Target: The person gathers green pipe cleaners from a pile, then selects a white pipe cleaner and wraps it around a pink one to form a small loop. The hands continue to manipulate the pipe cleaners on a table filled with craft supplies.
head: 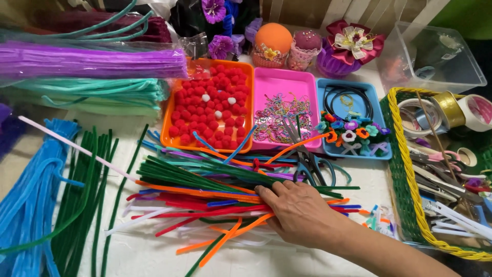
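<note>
Pipe cleaners, a loose mixed pile of fuzzy wire stems in red, orange, green, blue and white (205,197), lie spread across the middle of the white table (143,254), just in front of three plastic trays. Right hand (297,210) comes in from the lower right and rests palm down on the right end of that pile, fingers (269,194) laid flat and close together on the stems, not pinching anything as far as I can see. Left hand isn't in the shot at all.

Behind the pile: orange tray full of red pom-poms (207,105), pink tray with small colourful metal clips (284,110), and blue tray with black headbands and little pipe-cleaner flowers (351,118). Grey-handled scissors (310,164) sit partly on the pile, just beyond the fingertips. Off to the right is a yellow-and-green woven basket (402,184) holding tape rolls and tools. Bundles of blue (31,205) and dark green stems (89,200) lie on the left.
</note>
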